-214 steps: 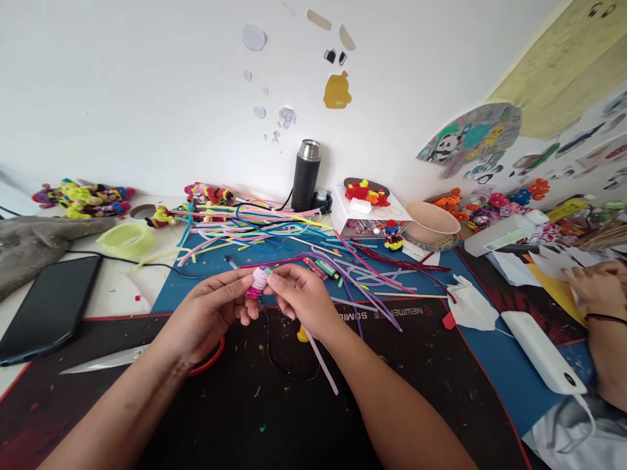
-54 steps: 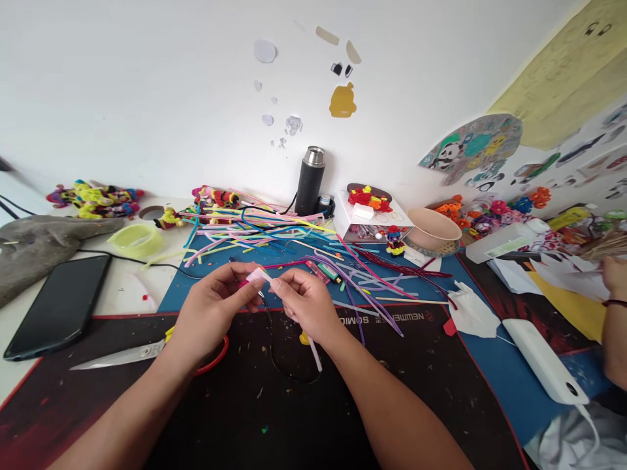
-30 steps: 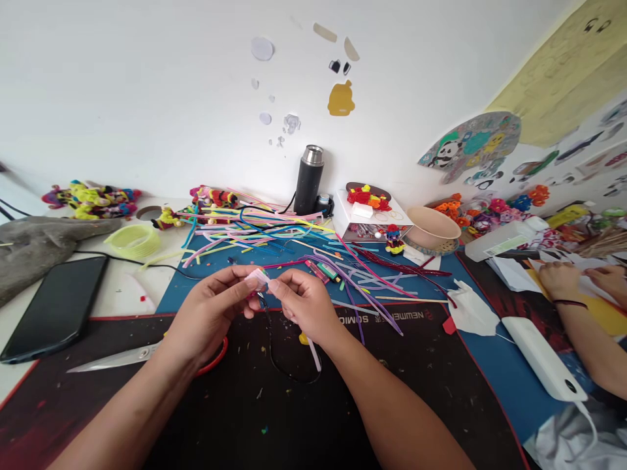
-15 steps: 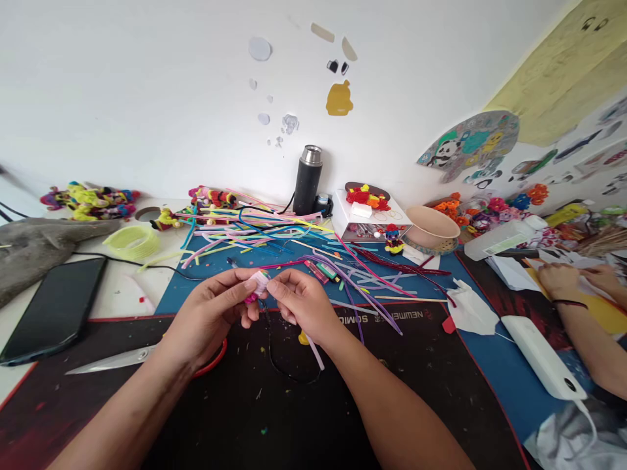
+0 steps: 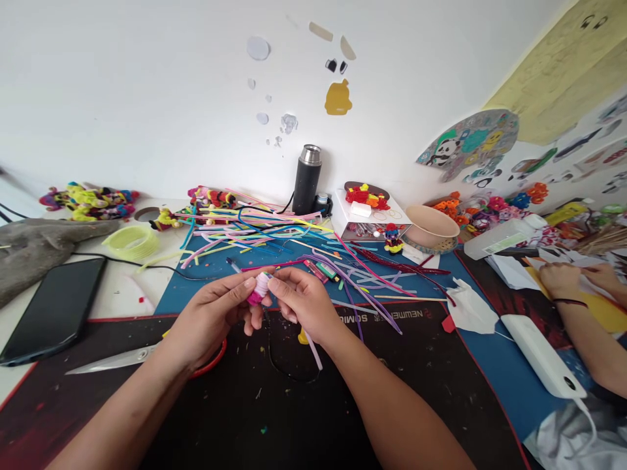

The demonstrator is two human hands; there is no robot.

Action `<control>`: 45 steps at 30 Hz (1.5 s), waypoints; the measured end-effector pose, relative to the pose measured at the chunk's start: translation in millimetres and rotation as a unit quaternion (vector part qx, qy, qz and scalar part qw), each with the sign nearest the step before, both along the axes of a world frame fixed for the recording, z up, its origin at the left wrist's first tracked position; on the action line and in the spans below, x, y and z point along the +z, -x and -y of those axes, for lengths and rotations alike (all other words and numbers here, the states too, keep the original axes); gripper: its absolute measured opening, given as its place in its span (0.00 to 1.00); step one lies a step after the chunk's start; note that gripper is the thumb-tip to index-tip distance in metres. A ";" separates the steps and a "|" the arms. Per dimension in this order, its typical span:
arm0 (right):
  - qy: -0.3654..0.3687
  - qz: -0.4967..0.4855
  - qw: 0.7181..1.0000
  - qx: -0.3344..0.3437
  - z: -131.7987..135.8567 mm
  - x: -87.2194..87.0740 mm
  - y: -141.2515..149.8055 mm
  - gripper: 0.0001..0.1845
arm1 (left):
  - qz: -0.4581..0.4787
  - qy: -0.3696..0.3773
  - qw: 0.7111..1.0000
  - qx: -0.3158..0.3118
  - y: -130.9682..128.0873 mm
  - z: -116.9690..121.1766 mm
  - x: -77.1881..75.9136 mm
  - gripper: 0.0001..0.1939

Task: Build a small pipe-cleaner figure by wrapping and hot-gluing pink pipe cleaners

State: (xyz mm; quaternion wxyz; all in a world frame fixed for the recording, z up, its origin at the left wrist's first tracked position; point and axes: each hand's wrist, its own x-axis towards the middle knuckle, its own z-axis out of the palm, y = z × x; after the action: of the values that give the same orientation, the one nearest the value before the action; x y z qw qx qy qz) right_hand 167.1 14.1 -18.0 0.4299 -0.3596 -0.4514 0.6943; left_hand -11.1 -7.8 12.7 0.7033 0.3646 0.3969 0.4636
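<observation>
Between my fingertips is a small coiled pipe-cleaner piece (image 5: 262, 286), pale pink on top and magenta below. My left hand (image 5: 213, 312) is closed, pinching it from the left side. Also closed, my right hand (image 5: 304, 301) pinches at its right edge. A pale lilac pipe-cleaner end (image 5: 313, 351) sticks out below my right hand; its upper part is hidden by the fingers. Scissors (image 5: 115, 359) lie partly under my left wrist, with a red handle showing beyond it. Behind my right hand is a small yellow item (image 5: 302, 337), beside a thin black cord (image 5: 289, 375).
Many loose pipe cleaners (image 5: 255, 228) spread behind my hands. A black thermos (image 5: 307, 179), a white box (image 5: 375, 222) and a bowl (image 5: 431, 225) stand along the wall. A phone (image 5: 53, 310) lies left. At right are a white power bank (image 5: 543, 356) and another person's arms (image 5: 582, 320).
The coiled piece has turned slightly in my fingers, showing more of its magenta part. Both hands stay in nearly the same place.
</observation>
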 end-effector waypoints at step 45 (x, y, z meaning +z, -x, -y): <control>-0.004 0.017 1.000 -0.012 0.7 -5.4 2.0 0.23 | -0.267 -0.131 0.950 0.097 6.8 1.4 -13.2 0.26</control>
State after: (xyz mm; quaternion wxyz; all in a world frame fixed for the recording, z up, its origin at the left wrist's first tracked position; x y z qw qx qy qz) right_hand 165.1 13.4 -23.4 0.4314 -0.3753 -0.4571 0.6812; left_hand -17.9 -9.2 -0.4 0.4693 0.5238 0.5397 0.4628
